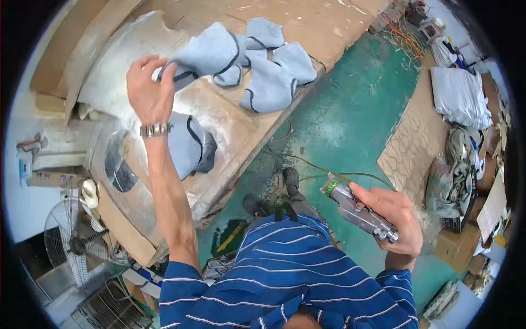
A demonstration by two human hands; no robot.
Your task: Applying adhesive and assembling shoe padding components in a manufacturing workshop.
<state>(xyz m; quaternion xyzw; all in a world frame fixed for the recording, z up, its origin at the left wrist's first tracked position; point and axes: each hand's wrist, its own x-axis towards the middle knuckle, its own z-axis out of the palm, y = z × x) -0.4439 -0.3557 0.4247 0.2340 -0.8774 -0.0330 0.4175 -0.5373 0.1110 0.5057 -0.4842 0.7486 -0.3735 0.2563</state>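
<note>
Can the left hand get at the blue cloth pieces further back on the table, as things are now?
Probably yes. The left hand already pinches one blue cloth piece, and the other blue pieces lie right beside it on the table, with nothing between.

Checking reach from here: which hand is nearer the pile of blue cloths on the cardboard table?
Left. The left hand pinches one piece at the edge of the blue cloths; the right hand holds a metal spray gun over the green floor.
</note>
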